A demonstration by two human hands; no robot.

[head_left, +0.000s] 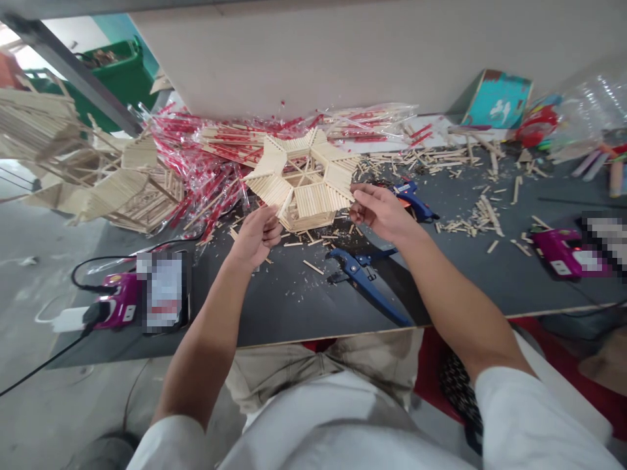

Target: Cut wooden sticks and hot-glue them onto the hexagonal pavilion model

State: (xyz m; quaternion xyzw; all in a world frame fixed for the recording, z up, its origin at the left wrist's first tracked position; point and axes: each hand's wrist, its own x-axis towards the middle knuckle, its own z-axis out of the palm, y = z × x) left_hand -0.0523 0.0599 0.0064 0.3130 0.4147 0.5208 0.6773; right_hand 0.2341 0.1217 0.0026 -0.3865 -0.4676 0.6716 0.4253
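Between my hands is a star-shaped model roof (pixel 317 200) made of thin wooden sticks, with flared panels around an open, spoked centre. My left hand (pixel 257 235) pinches its near left edge, fingers curled. At the right edge, my right hand (pixel 381 210) grips a panel tip between thumb and fingers. Below it on the dark table lies a blue-handled cutter (pixel 365 277), its jaws pointing left. A blue glue gun (pixel 414 199) rests just behind my right hand, partly hidden by it. Short stick offcuts (pixel 313 267) are scattered beneath the model.
Plastic-wrapped bundles of red-tipped sticks (pixel 196 156) line the back left. Finished-looking stick structures (pixel 132 183) stand at the left. A phone (pixel 166 290) lies beside a purple power socket (pixel 120 300) with cables. Another purple socket (pixel 563 251) sits at the right. Offcuts (pixel 470 219) litter the table.
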